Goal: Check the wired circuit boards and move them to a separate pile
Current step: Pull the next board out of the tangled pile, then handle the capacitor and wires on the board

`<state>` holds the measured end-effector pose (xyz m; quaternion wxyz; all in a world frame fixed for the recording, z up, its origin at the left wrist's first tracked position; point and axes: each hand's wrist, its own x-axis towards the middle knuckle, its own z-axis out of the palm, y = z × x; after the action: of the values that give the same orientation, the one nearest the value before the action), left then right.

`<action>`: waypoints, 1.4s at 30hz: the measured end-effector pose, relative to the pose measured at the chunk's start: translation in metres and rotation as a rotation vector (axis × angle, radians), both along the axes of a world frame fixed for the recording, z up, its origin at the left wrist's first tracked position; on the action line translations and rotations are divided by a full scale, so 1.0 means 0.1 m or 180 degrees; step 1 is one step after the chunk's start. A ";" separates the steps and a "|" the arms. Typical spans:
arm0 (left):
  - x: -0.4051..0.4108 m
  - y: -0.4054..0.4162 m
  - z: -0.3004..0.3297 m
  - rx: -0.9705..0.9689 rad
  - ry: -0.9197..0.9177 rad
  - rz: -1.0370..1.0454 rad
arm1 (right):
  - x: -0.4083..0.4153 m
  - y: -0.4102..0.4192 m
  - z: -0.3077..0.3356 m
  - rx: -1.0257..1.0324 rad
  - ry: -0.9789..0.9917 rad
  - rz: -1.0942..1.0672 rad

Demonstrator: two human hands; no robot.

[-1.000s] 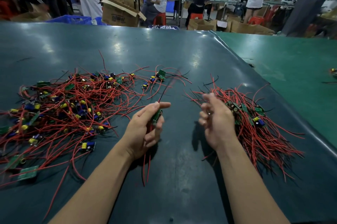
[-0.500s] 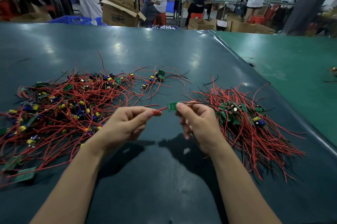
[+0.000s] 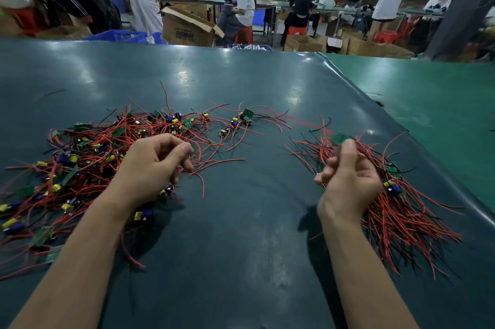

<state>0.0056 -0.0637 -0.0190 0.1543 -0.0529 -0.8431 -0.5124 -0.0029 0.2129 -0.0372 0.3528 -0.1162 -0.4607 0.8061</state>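
Meanwhile, right hand [image 3: 348,181] hovered over the smaller pile [image 3: 396,194] at the desk's [image 3: 241,248] right, fingers pinching a blurred green circuit board [image 3: 338,137]. Left hand [image 3: 152,167] rested on the bigger tangle [image 3: 80,167], fingers loosely curled; whether they held a wire, unclear. Open cardboard box [image 3: 187,28] beyond, contents hidden.

A broad surface [image 3: 241,235] covered in glossy dark teal sheeting carries two heaps. On its left sprawls a loose tangle of small green circuit boards with red and black wires [image 3: 88,165]. Well apart on its right lies a tighter bundle of the same wired boards [image 3: 401,210], wires fanned toward the near edge.
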 end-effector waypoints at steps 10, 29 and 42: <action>-0.02 -0.36 0.10 -0.2131 -0.0259 0.1388 | -0.05 -0.04 -0.09 -0.0595 -0.1123 0.0448; -0.11 -0.33 0.29 -0.2910 -0.1324 0.1709 | 0.06 -0.20 -0.13 0.0584 -0.1256 0.1474; -0.02 0.36 0.73 0.0689 0.1843 0.0857 | 0.12 -0.32 -0.15 0.1045 -0.1037 0.2267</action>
<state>0.0033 -0.0277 0.0540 0.4584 -0.0677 -0.7044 -0.5377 0.0088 0.1814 -0.0523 -0.0113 -0.0179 -0.6441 0.7646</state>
